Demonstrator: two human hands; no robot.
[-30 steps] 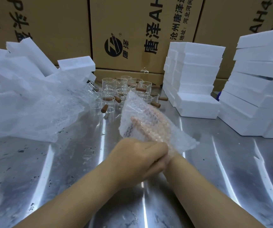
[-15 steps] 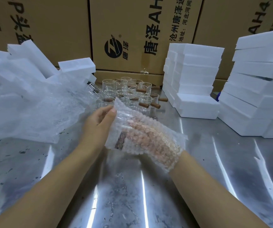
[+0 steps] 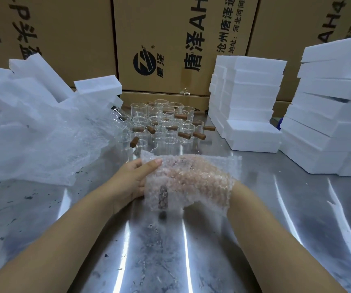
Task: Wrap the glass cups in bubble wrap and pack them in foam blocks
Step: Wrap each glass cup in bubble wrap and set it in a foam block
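Glass cup (image 3: 166, 187) buried inside bubble wrap (image 3: 193, 180), mid-wrap, held just above steel table (image 3: 276, 218), centre of view. Only the brown wooden handle (image 3: 163, 196) showing through the film, pointing down; glass body too blurred to outline. Left hand (image 3: 135, 178) at the bundle's left edge, thumb pinching the top flap, fingers behind. Right hand (image 3: 204, 178) fully under the wrap, just a pink blur; probably cupping the cup, finger pose impossible to tell.

Handling, judged: light, rigid, thin-walled, fragile. Slick when bare, grippier once wrapped. Best taken round the body through the padding, not by the handle alone, likely the weak joint. Wrap soft and springy, prone to unrolling if let go. Not yet in foam.

Materials: wrap clear, small round bubbles, crinkled. Loose glass cups (image 3: 161, 125) behind, cylindrical, spouted, stubby wood handles, clustered close. Foam blocks (image 3: 248, 102) white, matte, rectangular, stacked right; second stack (image 3: 329, 115) far right. Heap of wrap sheets (image 3: 32, 144) and more foam pieces (image 3: 98, 85) left. Printed cardboard boxes (image 3: 170, 39) at back. Table brushed, scuffed, streaked with glare.
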